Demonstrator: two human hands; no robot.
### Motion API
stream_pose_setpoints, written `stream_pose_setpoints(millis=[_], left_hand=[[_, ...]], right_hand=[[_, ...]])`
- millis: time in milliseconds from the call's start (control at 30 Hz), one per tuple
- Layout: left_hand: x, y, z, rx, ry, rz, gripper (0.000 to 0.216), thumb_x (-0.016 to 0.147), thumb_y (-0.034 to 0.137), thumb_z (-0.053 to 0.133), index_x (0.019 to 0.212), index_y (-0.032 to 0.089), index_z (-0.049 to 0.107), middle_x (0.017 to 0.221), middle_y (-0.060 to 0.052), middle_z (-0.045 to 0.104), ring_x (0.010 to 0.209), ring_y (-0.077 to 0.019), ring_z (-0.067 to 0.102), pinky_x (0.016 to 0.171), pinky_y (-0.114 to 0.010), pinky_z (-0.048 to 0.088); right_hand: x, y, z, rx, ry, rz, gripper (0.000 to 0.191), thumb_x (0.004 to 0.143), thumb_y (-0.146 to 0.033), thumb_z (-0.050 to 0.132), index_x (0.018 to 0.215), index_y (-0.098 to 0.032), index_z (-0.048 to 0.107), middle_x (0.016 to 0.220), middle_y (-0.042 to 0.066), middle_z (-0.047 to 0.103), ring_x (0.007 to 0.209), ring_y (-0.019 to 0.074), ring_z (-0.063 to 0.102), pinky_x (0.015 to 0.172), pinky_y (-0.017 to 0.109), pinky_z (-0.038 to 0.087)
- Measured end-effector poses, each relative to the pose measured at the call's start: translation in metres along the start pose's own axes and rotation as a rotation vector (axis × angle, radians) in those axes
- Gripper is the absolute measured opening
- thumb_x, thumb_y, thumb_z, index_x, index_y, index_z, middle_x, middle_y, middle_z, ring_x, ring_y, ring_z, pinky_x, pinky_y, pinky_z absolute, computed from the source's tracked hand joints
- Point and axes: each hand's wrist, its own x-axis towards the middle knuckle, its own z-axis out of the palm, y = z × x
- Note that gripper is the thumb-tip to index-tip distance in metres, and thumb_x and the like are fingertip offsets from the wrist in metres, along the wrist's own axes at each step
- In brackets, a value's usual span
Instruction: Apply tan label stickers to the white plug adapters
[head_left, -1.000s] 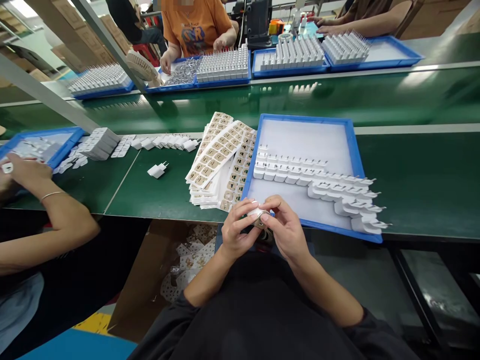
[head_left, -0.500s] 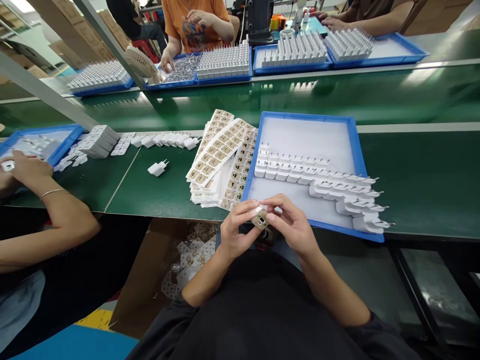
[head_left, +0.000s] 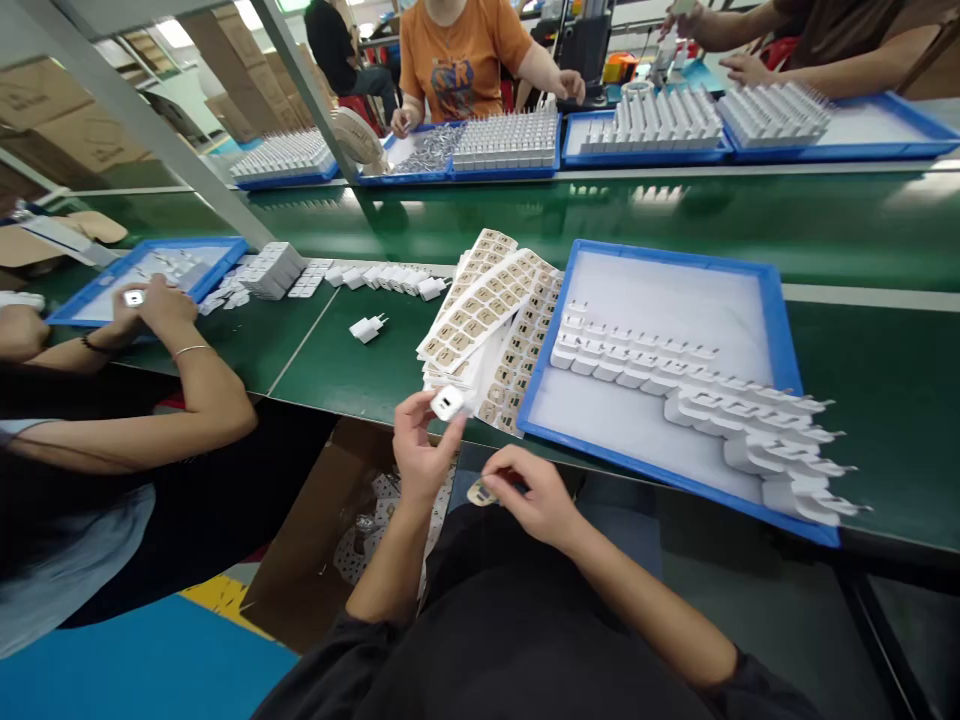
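My left hand (head_left: 421,450) grips a white charger plug (head_left: 448,403) between thumb and fingers, its face with a dark port slot turned up. Lower and to the right, my right hand (head_left: 529,490) pinches a small tan sticker (head_left: 480,493) at the table's front edge. Behind the plug lies a stack of sticker sheets (head_left: 480,315) with rows of tan labels. To the right, a blue-rimmed tray (head_left: 784,330) holds rows of white charger plugs (head_left: 652,375), prongs pointing away to the right. One loose charger plug (head_left: 367,328) lies on the green table, left of the sheets.
A line of plugs (head_left: 386,278) and stacked white pieces (head_left: 274,270) lie at the back left. A co-worker's hands (head_left: 154,305) work at the left. Across the belt are more trays (head_left: 517,140) and other people. An open carton (head_left: 300,560) stands below the table edge.
My hands have parted: the left moved left and up with the plug, the right moved down with the tan sticker, now off the plug's face. The camera view has swung left.
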Motion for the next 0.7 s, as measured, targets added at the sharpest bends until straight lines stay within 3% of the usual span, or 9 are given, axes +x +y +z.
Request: stream_pose_setpoints(millis=[100,200,300,400,567,633,700], left_hand=[[0.028,-0.025,-0.03,0.029,0.13,-0.051,0.055,0.082,0.031,0.078,0.13,0.02,0.052,0.12,-0.012,0.066,0.115,-0.0235,0.069,0.093,-0.033,0.059],[0.062,-0.057,-0.057,0.182,0.18,-0.099,0.054,0.079,0.031,0.076,0.128,0.019,0.056,0.124,-0.012,0.06,0.111,-0.0224,0.069,0.092,-0.031,0.058],[0.095,-0.088,-0.079,0.368,0.166,-0.149,0.051,0.075,0.028,0.075,0.122,0.018,0.059,0.121,-0.011,0.06,0.103,-0.0201,0.069,0.091,-0.032,0.058],[0.119,-0.109,-0.098,0.485,0.125,-0.192,0.051,0.071,0.026,0.076,0.118,0.02,0.057,0.111,-0.007,0.064,0.1,-0.0196,0.068,0.092,-0.034,0.057],[0.132,-0.119,-0.114,0.618,0.103,-0.192,0.056,0.066,0.026,0.078,0.118,0.021,0.057,0.109,-0.007,0.068,0.112,-0.0274,0.06,0.104,-0.047,0.048],[0.126,-0.114,-0.109,0.727,0.123,-0.109,0.056,0.07,0.028,0.077,0.122,0.019,0.058,0.117,-0.011,0.067,0.12,-0.031,0.056,0.111,-0.051,0.041],[0.113,-0.102,-0.096,0.782,0.16,0.021,0.051,0.078,0.033,0.073,0.124,0.017,0.06,0.124,-0.015,0.065,0.125,-0.0333,0.052,0.114,-0.053,0.037]], right_hand=[[0.005,0.039,0.056,-0.134,-0.354,0.259,0.015,0.099,-0.02,0.053,0.107,-0.017,0.065,0.091,0.006,0.075,0.076,0.0152,0.071,0.068,0.024,0.056],[0.007,0.07,0.101,-0.197,-0.512,0.255,0.024,0.087,-0.008,0.061,0.108,-0.016,0.07,0.101,0.01,0.079,0.084,0.0194,0.075,0.077,0.027,0.058],[0.003,0.084,0.118,-0.244,-0.601,0.213,0.032,0.079,-0.006,0.065,0.108,-0.016,0.074,0.111,0.013,0.079,0.099,0.0254,0.076,0.087,0.032,0.058],[-0.002,0.088,0.107,-0.278,-0.641,0.174,0.032,0.082,-0.008,0.062,0.11,-0.015,0.076,0.114,0.014,0.079,0.105,0.0262,0.075,0.092,0.033,0.057],[-0.003,0.073,0.063,-0.296,-0.594,0.125,0.028,0.093,-0.013,0.056,0.115,-0.017,0.074,0.116,0.011,0.077,0.105,0.0225,0.074,0.094,0.032,0.057],[-0.002,0.055,0.044,-0.33,-0.499,0.038,0.028,0.097,-0.016,0.053,0.118,-0.018,0.072,0.116,0.01,0.077,0.105,0.0211,0.073,0.094,0.032,0.056],[0.003,0.036,0.027,-0.463,-0.323,-0.111,0.029,0.1,-0.017,0.051,0.121,-0.018,0.07,0.116,0.011,0.077,0.109,0.0224,0.07,0.098,0.036,0.055]])
